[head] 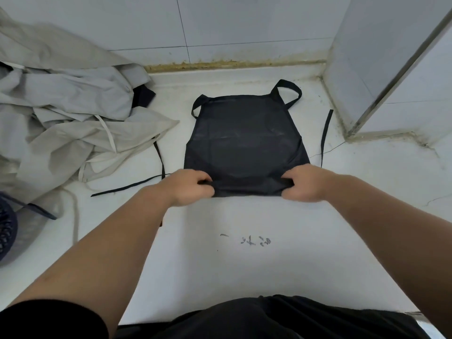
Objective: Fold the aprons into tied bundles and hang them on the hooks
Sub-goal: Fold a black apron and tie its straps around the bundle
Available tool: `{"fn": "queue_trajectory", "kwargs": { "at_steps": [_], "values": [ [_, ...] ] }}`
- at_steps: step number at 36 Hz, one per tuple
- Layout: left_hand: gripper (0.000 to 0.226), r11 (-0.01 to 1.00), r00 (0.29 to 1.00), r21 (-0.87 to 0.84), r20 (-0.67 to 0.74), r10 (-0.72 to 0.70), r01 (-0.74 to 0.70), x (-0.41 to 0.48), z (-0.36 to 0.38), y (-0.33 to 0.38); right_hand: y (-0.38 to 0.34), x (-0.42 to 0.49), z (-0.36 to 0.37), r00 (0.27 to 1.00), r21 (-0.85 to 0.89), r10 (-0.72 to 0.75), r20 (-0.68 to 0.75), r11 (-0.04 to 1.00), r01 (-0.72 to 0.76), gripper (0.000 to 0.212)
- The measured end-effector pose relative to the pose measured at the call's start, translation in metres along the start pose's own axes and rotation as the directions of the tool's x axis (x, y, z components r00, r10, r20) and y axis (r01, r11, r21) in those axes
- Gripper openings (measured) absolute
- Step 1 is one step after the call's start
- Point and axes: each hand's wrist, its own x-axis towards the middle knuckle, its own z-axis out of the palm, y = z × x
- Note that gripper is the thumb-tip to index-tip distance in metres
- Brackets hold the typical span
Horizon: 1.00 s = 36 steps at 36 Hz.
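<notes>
as i lean over the counter (244, 277), both my hands hold the near edge of the black apron (244, 143). my left hand (189, 187) grips the near left corner, its fingers curled tight over a small fold of cloth. my right hand (303, 183) grips the near right corner the same way, fingers clamped on the fold. the edge between my hands is bunched up a little off the counter.

the apron lies flat in the middle of the counter, its narrower end away from me, near the tiled wall (244, 25). a neck loop (288, 90) curls at the far right corner, and a shorter loop (199, 106) hangs at the far left one. one tie (127, 186) trails left from beside my left hand. another tie (326, 133) lies just right of the apron, roughly straight.

a heap of pale aprons (73, 113) sits at the left, well apart from the black one, with a dark scrap (144, 94) showing in it. a blue basket (7, 231) peeks in at the left edge. some scribbles (247, 241) mark the counter between me and the apron. a metal-edged panel (403, 57) stands at the far right.
</notes>
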Motion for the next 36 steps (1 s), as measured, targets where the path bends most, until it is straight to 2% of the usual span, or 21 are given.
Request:
{"fn": "queue_trajectory", "kwargs": {
  "at_steps": [4, 8, 12, 15, 17, 20, 23, 25, 26, 27, 28, 29, 30, 31, 33, 34, 36],
  "values": [
    [0.014, 0.937, 0.996, -0.339, 0.009, -0.088, 0.086, 0.012, -0.015, -0.007, 0.009, 0.008, -0.018, 0.996, 0.211, 0.091, 0.012, 0.973, -0.091, 0.028],
    [0.029, 0.841, 0.988, -0.525, -0.003, -0.154, 0.13, 0.02, -0.019, -0.022, 0.025, 0.021, -0.024, 0.978, 0.376, 0.211, -0.009, 0.906, -0.192, 0.041],
    [0.022, 0.725, 0.974, -0.674, -0.038, -0.225, 0.141, 0.029, -0.01, -0.031, 0.036, 0.027, -0.025, 0.944, 0.621, 0.329, -0.014, 0.743, -0.25, 0.043],
    [0.021, 0.713, 0.931, -0.691, -0.172, -0.322, 0.119, 0.037, 0.0, -0.037, 0.045, 0.03, -0.019, 0.906, 0.74, 0.422, -0.03, 0.618, -0.264, 0.041],
    [0.025, 0.775, 0.877, -0.62, -0.298, -0.376, 0.121, 0.042, 0.006, -0.038, 0.048, 0.035, -0.012, 0.87, 0.718, 0.486, -0.082, 0.634, -0.287, 0.04],
    [0.031, 0.885, 0.818, -0.418, -0.425, -0.388, 0.203, 0.045, 0.016, -0.031, 0.045, 0.041, 0.001, 0.835, 0.617, 0.527, -0.158, 0.713, -0.334, 0.052],
    [0.045, 0.906, 0.755, -0.325, -0.512, -0.409, 0.27, 0.046, 0.025, -0.019, 0.036, 0.043, 0.01, 0.797, 0.506, 0.557, -0.235, 0.77, -0.389, 0.054],
    [0.064, 0.948, 0.731, -0.125, -0.61, -0.305, 0.291, 0.045, 0.032, -0.012, 0.028, 0.043, 0.01, 0.768, 0.324, 0.527, -0.365, 0.845, -0.426, 0.051],
    [0.068, 0.97, 0.734, 0.013, -0.655, -0.176, 0.244, 0.046, 0.035, -0.008, 0.022, 0.043, 0.01, 0.768, 0.196, 0.462, -0.443, 0.886, -0.421, 0.048],
    [0.07, 0.981, 0.75, 0.137, -0.661, -0.014, 0.139, 0.048, 0.037, -0.004, 0.018, 0.045, 0.011, 0.778, 0.071, 0.354, -0.519, 0.925, -0.373, 0.045],
    [0.069, 0.969, 0.771, 0.245, -0.62, 0.143, 0.017, 0.051, 0.039, 0.001, 0.012, 0.047, 0.013, 0.794, -0.033, 0.217, -0.568, 0.958, -0.285, 0.046],
    [0.064, 0.94, 0.814, 0.329, -0.519, 0.262, -0.093, 0.053, 0.041, 0.008, 0.006, 0.05, 0.016, 0.815, -0.107, 0.066, -0.576, 0.982, -0.156, 0.047],
    [0.058, 0.909, 0.861, 0.384, -0.394, 0.322, -0.165, 0.053, 0.043, 0.016, 0.0, 0.053, 0.019, 0.833, -0.153, -0.072, -0.549, 0.988, -0.015, 0.048],
    [0.054, 0.897, 0.907, 0.396, -0.273, 0.322, -0.199, 0.054, 0.047, 0.022, -0.006, 0.054, 0.023, 0.874, -0.167, -0.156, -0.461, 0.982, 0.087, 0.049],
    [0.059, 0.889, 0.96, 0.413, -0.105, 0.26, -0.196, 0.057, 0.052, 0.027, -0.013, 0.055, 0.03, 0.963, -0.123, -0.128, -0.236, 0.987, 0.101, 0.054],
    [0.064, 0.884, 0.969, 0.43, -0.071, 0.238, -0.185, 0.057, 0.055, 0.026, -0.011, 0.056, 0.033, 0.981, -0.114, -0.093, -0.171, 0.991, 0.074, 0.058],
    [0.075, 0.875, 0.971, 0.448, -0.056, 0.23, -0.181, 0.058, 0.057, 0.02, -0.003, 0.054, 0.034, 0.989, -0.123, -0.061, -0.136, 0.991, 0.044, 0.07]
  ]
}}
